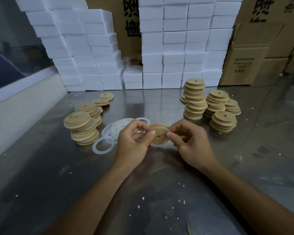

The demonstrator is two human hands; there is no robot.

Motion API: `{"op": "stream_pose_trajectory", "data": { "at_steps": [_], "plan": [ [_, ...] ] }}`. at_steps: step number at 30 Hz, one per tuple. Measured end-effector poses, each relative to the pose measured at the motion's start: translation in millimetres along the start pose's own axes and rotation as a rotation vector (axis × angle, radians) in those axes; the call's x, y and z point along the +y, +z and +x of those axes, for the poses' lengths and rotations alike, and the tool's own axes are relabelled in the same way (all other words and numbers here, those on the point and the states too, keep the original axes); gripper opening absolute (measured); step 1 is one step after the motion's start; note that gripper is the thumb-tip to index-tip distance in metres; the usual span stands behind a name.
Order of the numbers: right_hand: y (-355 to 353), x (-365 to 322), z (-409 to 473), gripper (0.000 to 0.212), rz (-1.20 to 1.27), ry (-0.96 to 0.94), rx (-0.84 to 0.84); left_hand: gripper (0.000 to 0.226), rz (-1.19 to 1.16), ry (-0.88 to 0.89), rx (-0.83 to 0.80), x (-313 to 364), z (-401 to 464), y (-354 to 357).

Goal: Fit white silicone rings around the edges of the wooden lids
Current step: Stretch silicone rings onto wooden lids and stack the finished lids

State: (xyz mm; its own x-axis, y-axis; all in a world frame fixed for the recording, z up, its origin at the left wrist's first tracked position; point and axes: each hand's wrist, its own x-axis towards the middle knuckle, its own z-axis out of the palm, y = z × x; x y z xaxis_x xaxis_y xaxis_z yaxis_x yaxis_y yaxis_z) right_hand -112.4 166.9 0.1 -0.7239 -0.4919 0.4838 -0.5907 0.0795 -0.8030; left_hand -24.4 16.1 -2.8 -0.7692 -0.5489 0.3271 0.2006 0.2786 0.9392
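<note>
A round wooden lid (pixel 158 135) with a small centre hole is held upright over the metal table, between both hands. A white silicone ring (pixel 166 142) runs along its rim. My left hand (pixel 134 141) pinches the lid's left edge with thumb and fingers. My right hand (pixel 188 141) pinches the right edge the same way. A loose pile of white rings (pixel 109 136) lies just left of my left hand. Stacks of lids with white rims (pixel 82 128) stand on the left, stacks of bare wooden lids (pixel 210 104) on the right.
White foam boxes (pixel 176 48) are stacked in a wall along the back of the steel table (pixel 143 184). Cardboard cartons (pixel 248 61) stand at the back right. A pale ledge (pixel 15 102) runs along the left side. Small white crumbs dot the tabletop.
</note>
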Motion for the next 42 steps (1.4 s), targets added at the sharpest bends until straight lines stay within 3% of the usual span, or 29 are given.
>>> {"op": "stream_pose_trajectory", "data": {
  "at_steps": [5, 12, 16, 22, 36, 42],
  "plan": [
    [-2, -3, 0, 0.003, 0.058, 0.014, -0.008, 0.029, 0.095, 0.062, -0.048, -2, 0, 1],
    [-2, -2, 4, 0.005, 0.315, 0.256, 0.03, 0.028, 0.071, 0.064, -0.067, -2, 2, -2],
    [-4, -3, 5, 0.002, 0.263, 0.201, -0.007, 0.032, -0.079, -0.06, -0.093, -2, 1, -2],
    [1, -3, 3, 0.017, 0.243, 0.227, -0.031, 0.022, -0.223, -0.156, -0.052, -3, 2, -2],
    [3, 6, 5, 0.01, 0.339, 0.293, -0.038, 0.016, -0.3, -0.263, 0.003, 1, 2, 0],
    [2, 7, 3, 0.006, 0.231, 0.206, -0.03, 0.017, -0.294, -0.238, 0.009, -2, 3, 0]
  ]
}}
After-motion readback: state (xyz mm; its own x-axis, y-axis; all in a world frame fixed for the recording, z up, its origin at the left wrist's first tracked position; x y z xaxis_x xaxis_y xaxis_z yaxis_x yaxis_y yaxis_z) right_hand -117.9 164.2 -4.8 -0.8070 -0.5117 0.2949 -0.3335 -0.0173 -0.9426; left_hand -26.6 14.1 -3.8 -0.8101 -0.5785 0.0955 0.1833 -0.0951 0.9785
